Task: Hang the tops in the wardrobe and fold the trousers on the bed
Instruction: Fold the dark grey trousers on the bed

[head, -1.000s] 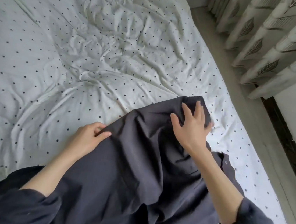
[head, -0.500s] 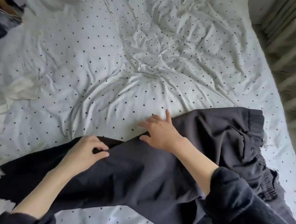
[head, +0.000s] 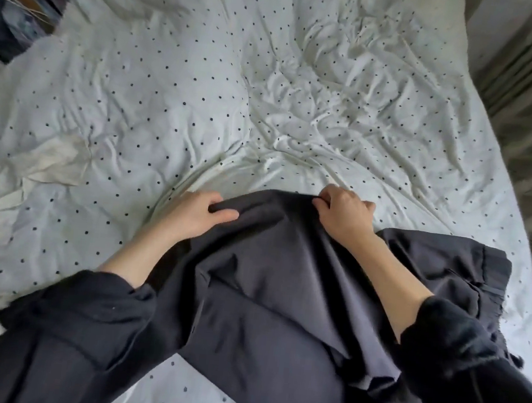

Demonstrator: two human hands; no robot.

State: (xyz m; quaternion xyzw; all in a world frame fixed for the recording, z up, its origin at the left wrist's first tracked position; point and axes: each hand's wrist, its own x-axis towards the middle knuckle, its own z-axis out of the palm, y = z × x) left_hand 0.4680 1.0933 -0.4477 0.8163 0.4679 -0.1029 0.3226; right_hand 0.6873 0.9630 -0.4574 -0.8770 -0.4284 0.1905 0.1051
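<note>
Both hands, left hand (head: 195, 214) and right hand (head: 344, 213), pinch the trousers' (head: 274, 300) far edge

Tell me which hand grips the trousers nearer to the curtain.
The right hand; the left hand grips the dark trousers farther from it.

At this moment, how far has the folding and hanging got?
Done: nothing shows as finished; no folded pile or hung top is in view. In hand: the left hand and right hand pinch the far edge of the dark grey cloth trousers on the white dotted bedsheet. Left: the folding itself.
</note>
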